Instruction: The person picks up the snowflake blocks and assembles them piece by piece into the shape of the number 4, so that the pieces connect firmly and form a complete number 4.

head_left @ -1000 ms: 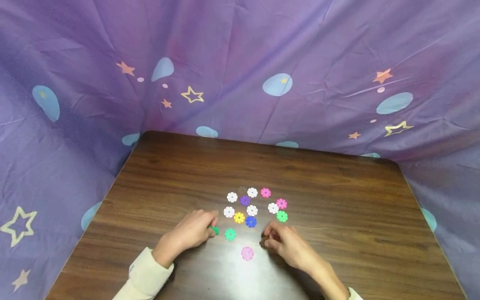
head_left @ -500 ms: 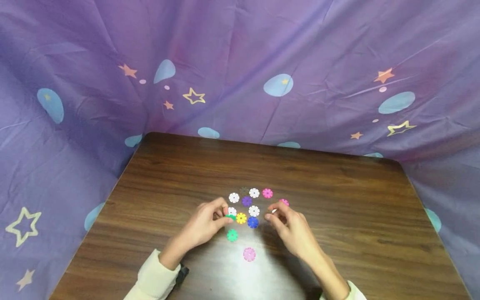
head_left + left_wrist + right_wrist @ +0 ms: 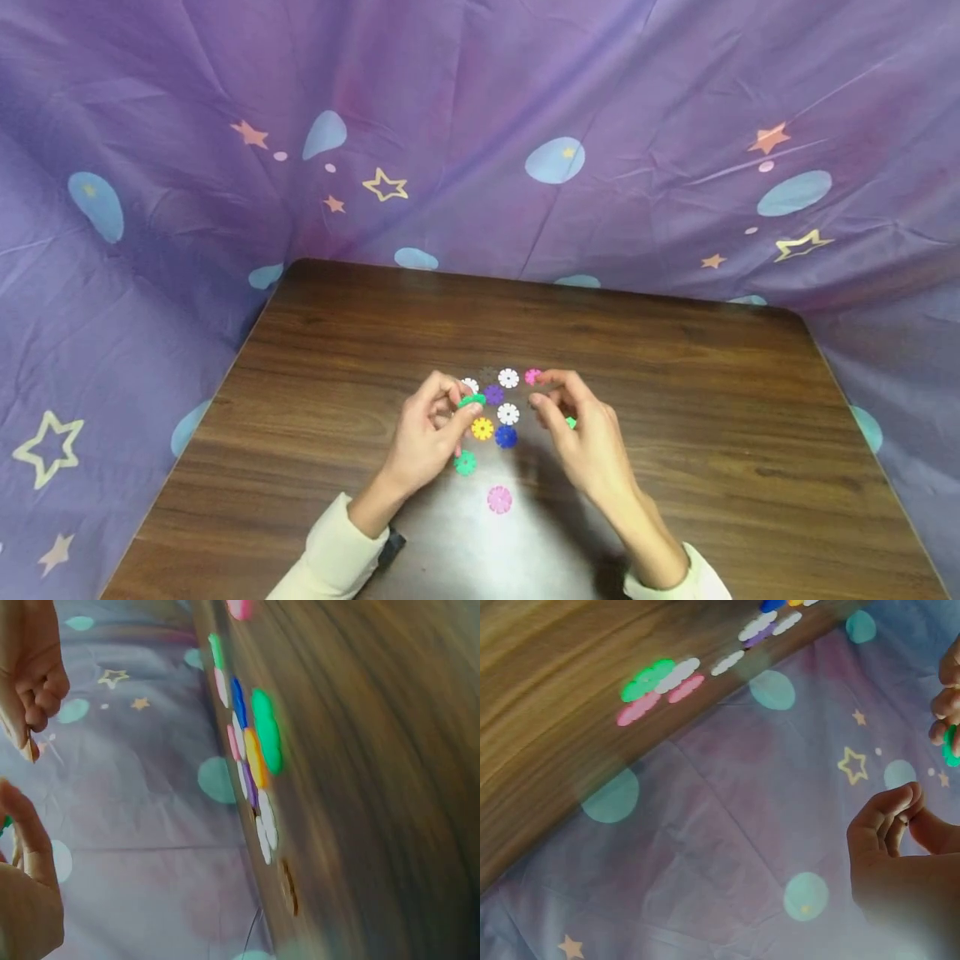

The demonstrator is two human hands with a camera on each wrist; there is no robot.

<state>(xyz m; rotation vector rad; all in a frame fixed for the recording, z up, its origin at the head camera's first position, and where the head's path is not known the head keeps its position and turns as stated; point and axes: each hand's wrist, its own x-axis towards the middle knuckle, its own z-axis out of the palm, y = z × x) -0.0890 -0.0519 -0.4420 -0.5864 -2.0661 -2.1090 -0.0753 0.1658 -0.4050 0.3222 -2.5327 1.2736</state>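
Note:
Raised over the table, my left hand (image 3: 426, 435) pinches a green notched plastic disc (image 3: 472, 401) between thumb and fingers, tilted nearly edge-on. Facing it, my right hand (image 3: 588, 437) pinches a dark brown disc (image 3: 31, 742), mostly hidden by the fingertips. A gap separates the two held pieces. Below lie loose discs of the same flower shape: yellow (image 3: 482, 428), blue (image 3: 506, 437), purple (image 3: 493, 395), white (image 3: 508, 414), and a second green one (image 3: 466, 463). The right hand partly covers a bright pink disc (image 3: 533, 377) and another green disc (image 3: 572, 423).
Nearest the body lies a light pink disc (image 3: 499, 500). Another brown disc (image 3: 289, 888) blends into the dark wooden table (image 3: 360, 325). A purple patterned cloth (image 3: 465, 125) hangs behind the table and along its sides.
Both hands have risen from the table and moved away from the body and inward. The left carries the green disc along, now held higher; the right has brought its brown disc up.

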